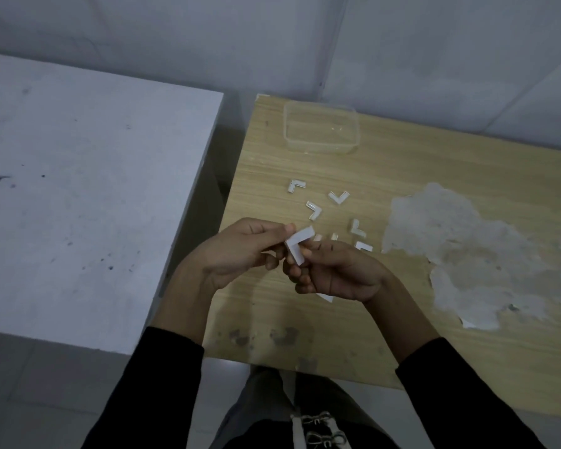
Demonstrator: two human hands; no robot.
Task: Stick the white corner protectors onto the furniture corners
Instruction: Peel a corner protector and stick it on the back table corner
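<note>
Holding one white L-shaped plastic corner protector (298, 246) above the light wooden table (402, 176).
Left hand (237, 251) and right hand (334, 270) both pinch it.

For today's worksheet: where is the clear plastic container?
Head view: the clear plastic container sits near the wooden table's far left corner, beyond the loose corner protectors.

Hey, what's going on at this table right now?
A person is holding one white L-shaped protector over the wooden table, the left hand pinching its upper arm and the right hand gripping its lower arm, perhaps to peel its backing. More protectors lie loose on the table beyond the hands, with a clear tub near the far edge. A white table stands to the left.
</note>
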